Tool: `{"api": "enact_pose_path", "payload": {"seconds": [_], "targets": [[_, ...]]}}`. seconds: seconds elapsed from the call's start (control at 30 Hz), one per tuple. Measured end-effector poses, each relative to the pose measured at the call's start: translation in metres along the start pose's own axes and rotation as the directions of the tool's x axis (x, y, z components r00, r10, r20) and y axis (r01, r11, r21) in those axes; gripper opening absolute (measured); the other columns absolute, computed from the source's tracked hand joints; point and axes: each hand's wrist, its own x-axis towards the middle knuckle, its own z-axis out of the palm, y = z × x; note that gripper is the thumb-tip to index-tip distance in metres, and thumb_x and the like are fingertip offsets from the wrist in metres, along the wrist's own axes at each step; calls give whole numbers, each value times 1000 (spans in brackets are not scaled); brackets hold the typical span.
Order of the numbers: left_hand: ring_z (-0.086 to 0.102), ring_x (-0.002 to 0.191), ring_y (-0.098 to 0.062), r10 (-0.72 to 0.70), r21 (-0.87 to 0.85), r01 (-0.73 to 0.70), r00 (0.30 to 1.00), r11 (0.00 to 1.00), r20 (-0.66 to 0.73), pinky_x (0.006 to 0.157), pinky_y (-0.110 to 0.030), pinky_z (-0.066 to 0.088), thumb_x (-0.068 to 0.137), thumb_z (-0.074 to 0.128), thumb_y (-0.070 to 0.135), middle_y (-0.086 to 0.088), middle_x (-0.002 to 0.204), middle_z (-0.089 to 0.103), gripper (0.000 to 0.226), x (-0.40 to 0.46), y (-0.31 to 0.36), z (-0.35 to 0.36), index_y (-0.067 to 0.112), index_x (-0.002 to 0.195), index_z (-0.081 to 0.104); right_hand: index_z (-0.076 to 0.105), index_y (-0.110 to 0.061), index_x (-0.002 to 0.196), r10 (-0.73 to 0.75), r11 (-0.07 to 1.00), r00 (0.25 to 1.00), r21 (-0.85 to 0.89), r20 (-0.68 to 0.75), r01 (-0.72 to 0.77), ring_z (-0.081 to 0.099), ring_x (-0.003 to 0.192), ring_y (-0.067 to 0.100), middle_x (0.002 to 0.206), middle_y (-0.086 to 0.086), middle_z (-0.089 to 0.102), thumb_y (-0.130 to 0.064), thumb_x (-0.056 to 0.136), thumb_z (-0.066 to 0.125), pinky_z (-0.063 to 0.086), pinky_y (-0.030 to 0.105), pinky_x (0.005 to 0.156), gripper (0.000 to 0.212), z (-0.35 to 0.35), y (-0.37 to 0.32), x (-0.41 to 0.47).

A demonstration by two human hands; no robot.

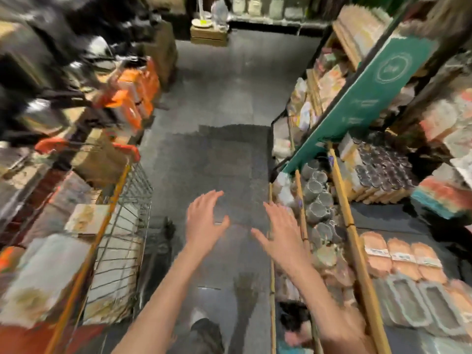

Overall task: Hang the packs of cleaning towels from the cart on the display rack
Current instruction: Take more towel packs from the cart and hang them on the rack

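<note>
Head view: two hands, left hand (pixel 204 221), right hand (pixel 281 238), both empty.

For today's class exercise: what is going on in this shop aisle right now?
A person stands in a shop aisle with both hands empty, left hand and right hand spread open over the floor. The cart with packs is on their left, the display rack on their right. No pack is held at this moment.

Wire-metal cart (pixel 122 241), glossy grey floor (pixel 217 98) (wet-looking), bamboo-like rack poles (pixel 350 226).
</note>
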Motion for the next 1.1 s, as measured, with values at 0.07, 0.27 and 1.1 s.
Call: {"api": "enact_pose_path", "payload": {"seconds": [0.07,0.27,1.1], "targets": [[39,136,-30,-67,-7,67,996,998,-51,114,-41,23,80,73,12,-12,144,47,62,15,-27,-21,8,137,49,18,-22,149,-69,997,997,-24,31,70,4,146,14,158,-3,13,-52,91,48,4,37,118,72,13,-29,32],[39,135,-33,-259,-61,252,943,966,-209,112,-37,22,78,76,13,-15,144,46,69,49,-94,-70,6,140,45,16,-21,149,-239,969,959,-28,153,247,2,146,12,158,-5,10,-51,91,48,3,37,117,73,45,-99,111],[36,138,-31,-893,-614,679,141,402,-427,113,-44,29,84,73,16,-13,148,42,69,59,-287,-137,6,144,40,33,-9,143,-758,560,308,332,574,759,28,138,24,147,11,35,-37,87,63,17,27,111,69,234,-332,342]]}}
